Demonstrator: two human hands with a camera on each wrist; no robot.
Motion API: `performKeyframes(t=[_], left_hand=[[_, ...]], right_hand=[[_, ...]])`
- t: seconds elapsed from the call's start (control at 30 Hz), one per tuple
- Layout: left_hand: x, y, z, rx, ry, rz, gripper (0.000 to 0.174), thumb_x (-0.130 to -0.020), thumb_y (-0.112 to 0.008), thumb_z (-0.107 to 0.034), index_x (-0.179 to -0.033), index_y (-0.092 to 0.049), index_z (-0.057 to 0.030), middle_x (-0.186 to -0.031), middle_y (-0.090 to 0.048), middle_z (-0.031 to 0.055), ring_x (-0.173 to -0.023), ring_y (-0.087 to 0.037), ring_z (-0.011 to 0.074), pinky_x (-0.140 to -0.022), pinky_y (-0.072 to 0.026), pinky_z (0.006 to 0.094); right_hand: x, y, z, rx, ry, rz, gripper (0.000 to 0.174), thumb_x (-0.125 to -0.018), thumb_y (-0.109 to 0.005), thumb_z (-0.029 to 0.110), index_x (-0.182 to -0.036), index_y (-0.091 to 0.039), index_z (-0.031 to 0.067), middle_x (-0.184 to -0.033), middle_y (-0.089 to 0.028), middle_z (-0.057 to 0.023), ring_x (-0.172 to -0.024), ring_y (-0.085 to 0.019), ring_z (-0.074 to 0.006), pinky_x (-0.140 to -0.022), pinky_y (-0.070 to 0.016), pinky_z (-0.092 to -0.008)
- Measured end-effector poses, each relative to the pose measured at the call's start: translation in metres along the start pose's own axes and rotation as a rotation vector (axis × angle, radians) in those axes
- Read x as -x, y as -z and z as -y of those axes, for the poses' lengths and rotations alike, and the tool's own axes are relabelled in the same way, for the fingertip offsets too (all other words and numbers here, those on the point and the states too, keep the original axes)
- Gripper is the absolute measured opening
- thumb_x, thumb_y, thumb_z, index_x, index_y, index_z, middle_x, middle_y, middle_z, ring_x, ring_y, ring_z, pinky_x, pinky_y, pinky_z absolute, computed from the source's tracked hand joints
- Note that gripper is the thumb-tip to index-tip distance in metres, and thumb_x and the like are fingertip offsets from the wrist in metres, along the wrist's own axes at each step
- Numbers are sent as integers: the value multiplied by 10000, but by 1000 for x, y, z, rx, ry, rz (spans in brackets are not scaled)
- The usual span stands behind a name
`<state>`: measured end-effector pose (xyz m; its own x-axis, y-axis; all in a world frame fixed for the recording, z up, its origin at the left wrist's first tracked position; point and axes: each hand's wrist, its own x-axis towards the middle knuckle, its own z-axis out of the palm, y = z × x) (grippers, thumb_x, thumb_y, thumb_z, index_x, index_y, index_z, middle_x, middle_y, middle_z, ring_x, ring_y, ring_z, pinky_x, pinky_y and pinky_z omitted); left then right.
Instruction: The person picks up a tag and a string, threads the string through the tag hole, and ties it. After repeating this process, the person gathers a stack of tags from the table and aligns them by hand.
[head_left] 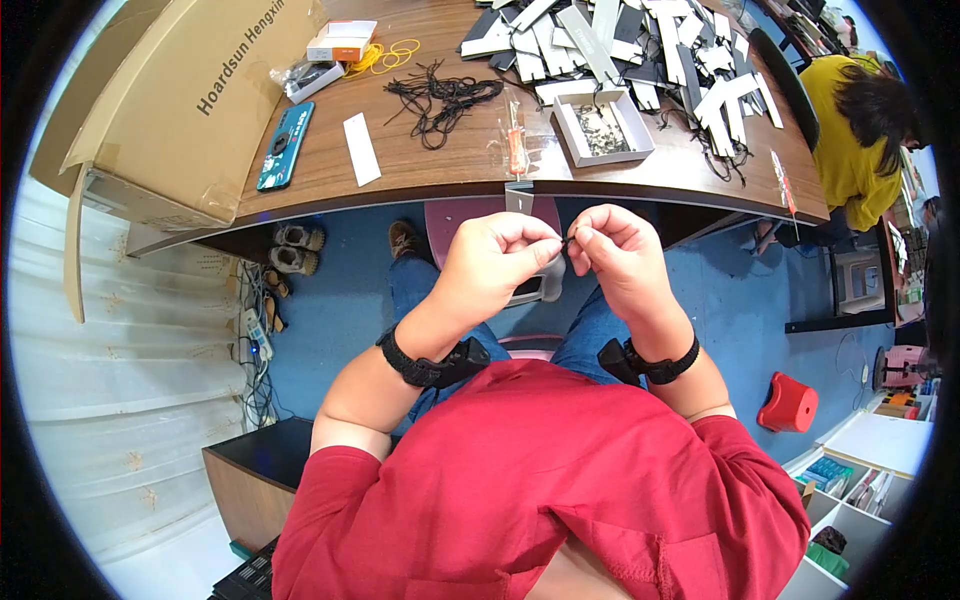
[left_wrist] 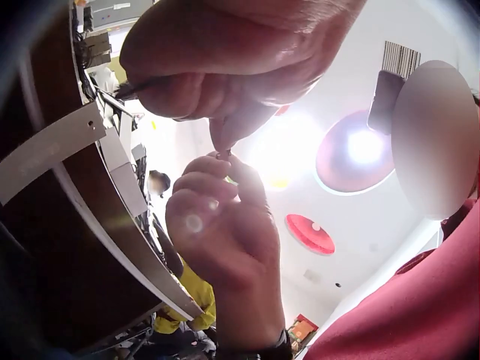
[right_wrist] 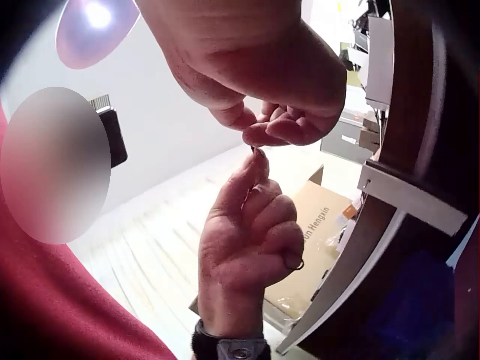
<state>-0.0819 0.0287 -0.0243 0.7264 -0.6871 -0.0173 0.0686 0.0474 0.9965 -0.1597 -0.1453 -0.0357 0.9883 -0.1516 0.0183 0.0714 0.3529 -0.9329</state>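
Observation:
Both hands are raised side by side just in front of the table edge [head_left: 420, 190]. My left hand [head_left: 540, 240] and right hand [head_left: 592, 238] meet at the fingertips and pinch a short thin black cord [head_left: 570, 240] between them. In the left wrist view the left hand [left_wrist: 225, 67] fills the top and the right hand [left_wrist: 217, 225] reaches up to it, thumb and forefinger pinched. The right wrist view has the right hand [right_wrist: 262, 75] above and the left hand [right_wrist: 251, 225] below, touching at the tiny dark cord end [right_wrist: 255, 150]. Most of the cord is hidden by fingers.
On the wooden table lie a tangle of black cords [head_left: 440, 100], an open white box [head_left: 603, 125], a heap of flat box pieces [head_left: 620, 40], a teal phone [head_left: 285, 145] and a large cardboard carton [head_left: 190, 100]. A person in yellow [head_left: 860, 130] sits far right. A red stool [head_left: 788, 403] stands on the blue floor.

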Motion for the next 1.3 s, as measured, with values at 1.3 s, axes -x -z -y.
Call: performKeyframes(t=[1.3], left_hand=[[-9,41,25,-159,-74,-96,86,-867,-658,-97,-850,-649,-13,-765,-609,-20,-682,-503,41,-592,-411,208]], right_hand=[[-16,9,-12,944,214,-54,122,-733,-608,-8,-854,-612,1,-867,-622,-105,-746,-611,-180,-647,-495,-281]])
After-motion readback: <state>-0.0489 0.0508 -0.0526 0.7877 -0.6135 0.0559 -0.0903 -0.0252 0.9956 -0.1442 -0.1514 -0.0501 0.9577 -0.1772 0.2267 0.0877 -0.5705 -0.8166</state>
